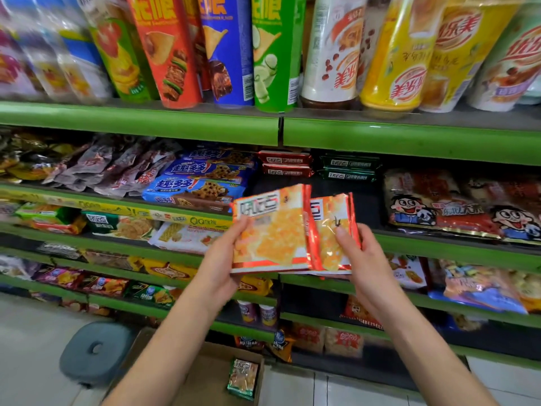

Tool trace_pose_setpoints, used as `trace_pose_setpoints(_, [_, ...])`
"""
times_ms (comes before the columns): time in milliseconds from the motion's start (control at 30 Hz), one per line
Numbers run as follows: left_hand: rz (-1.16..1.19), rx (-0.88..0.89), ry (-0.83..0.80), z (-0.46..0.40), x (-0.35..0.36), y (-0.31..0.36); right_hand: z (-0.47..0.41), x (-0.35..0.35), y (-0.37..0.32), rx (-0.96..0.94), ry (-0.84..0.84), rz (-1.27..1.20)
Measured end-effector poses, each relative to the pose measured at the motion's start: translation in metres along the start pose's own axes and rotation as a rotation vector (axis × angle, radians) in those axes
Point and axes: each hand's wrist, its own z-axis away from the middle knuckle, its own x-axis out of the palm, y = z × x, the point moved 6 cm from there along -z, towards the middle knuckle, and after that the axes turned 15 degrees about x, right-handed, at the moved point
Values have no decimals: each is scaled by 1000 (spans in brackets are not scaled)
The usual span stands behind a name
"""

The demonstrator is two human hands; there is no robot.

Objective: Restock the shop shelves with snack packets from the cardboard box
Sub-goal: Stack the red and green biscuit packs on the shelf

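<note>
Head view showed left hand (pixel 222 253) and right hand (pixel 355 253) each grasping orange packets (pixel 272 230); next, probably, placing them in the shelf gap (pixel 351 200) behind

Glossy foil snack packets (pixel 272 230); matt brown cardboard box (pixel 205 376)
</note>
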Motion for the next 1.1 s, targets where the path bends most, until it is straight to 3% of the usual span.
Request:
trace_pose_setpoints(167, [-162,64,-1,1,27,-18,-4,17,1,50,-37,1])
trace_pose_setpoints(367, [-275,137,-38,-26,39,0,-20,22,-26,52,-200,96])
trace_pose_setpoints(500, [-355,254,-59,-63,47,28,-50,21,-56,78,-201,213])
trace_pose_setpoints(700, [-804,466,-205,-109,56,54,-101,23,-86,-13,-39,352])
trace_pose_setpoints(833, [-813,431,-309,-126,49,47,-122,23,-92,-96,89,485])
trace_pose_setpoints(1000, [-796,388,-345,-122,44,43,-128,22,-68,-41,3,596])
trace_pose_setpoints(1100, [-906,356,-376,-123,42,38,-128,15,-64,-12,1,639])
